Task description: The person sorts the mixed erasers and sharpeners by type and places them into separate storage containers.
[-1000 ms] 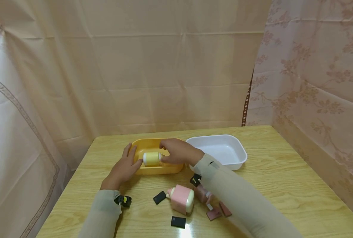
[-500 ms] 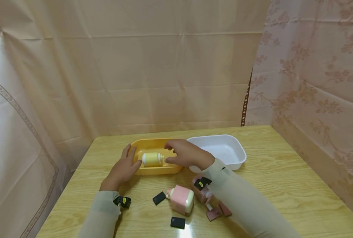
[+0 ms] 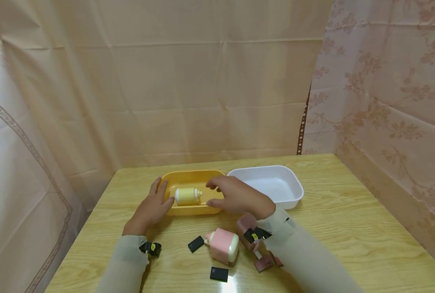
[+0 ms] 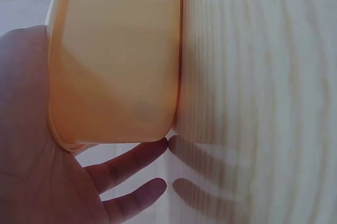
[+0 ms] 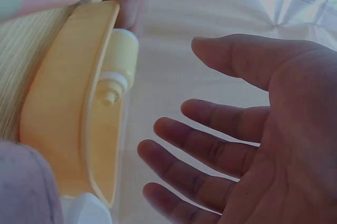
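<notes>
A small pump bottle (image 3: pixel 187 196) with a yellow body and white ends lies on its side in the yellow tray (image 3: pixel 199 210), its nozzle pointing right. My left hand (image 3: pixel 152 209) holds the tray's left front corner; the thumb reaches over the rim beside the bottle's base. In the left wrist view, two slightly bent fingers (image 4: pixel 131 163) show beyond the tray's end wall. Over the tray's right end hovers my right hand (image 3: pixel 239 197), fingers loosely bent, with nothing in it. The right wrist view shows its spread fingers (image 5: pixel 202 150) apart from the bottle.
A white tray (image 3: pixel 294 199) stands right of the yellow one. In front lie a pink-wrapped pump bottle (image 3: pixel 224 246), a dusty-pink bottle (image 3: pixel 247 221) partly behind my right wrist, two black blocks (image 3: pixel 196 244) and reddish-brown blocks (image 3: pixel 263 263). Curtains hang behind the table.
My right hand has drawn back from the bottle's nozzle, rightward and toward me, its fingers parting. The bottle stays lying in the yellow tray. My left hand has barely moved.
</notes>
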Demonstrator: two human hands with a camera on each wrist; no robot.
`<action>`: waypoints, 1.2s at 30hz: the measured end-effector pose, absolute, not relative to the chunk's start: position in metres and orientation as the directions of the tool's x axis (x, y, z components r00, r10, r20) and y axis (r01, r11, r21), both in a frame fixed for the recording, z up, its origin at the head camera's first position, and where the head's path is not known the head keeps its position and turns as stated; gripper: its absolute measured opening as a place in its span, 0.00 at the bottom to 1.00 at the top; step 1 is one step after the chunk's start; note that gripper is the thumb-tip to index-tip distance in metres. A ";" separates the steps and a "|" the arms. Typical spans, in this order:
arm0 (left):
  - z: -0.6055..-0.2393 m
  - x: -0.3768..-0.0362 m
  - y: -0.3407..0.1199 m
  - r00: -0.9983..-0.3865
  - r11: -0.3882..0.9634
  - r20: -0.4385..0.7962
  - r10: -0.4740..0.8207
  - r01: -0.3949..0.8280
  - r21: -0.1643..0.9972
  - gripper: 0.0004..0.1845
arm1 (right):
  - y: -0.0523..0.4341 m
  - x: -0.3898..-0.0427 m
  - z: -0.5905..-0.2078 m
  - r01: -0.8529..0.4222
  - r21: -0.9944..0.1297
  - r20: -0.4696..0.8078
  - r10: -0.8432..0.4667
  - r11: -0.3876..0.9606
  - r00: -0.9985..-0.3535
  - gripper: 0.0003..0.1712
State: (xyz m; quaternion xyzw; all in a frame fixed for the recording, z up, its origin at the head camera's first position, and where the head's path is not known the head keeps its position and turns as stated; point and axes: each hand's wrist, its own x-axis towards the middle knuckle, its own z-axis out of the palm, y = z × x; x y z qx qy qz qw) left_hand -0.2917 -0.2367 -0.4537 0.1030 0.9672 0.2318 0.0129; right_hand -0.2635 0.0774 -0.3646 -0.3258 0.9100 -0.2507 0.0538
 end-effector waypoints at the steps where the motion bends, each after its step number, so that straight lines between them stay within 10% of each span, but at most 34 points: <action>1: -0.454 -0.292 -0.237 -0.979 0.872 0.025 0.205 0.194 0.449 0.43 | 0.078 -0.262 -0.364 -0.567 -0.495 0.068 -0.621 0.659 -0.781 0.31; 36: -0.452 -0.291 -0.237 -0.975 0.865 -0.033 0.220 0.179 0.469 0.43 | 0.097 -0.198 -0.381 -0.686 -0.323 0.066 -0.707 0.652 -0.704 0.31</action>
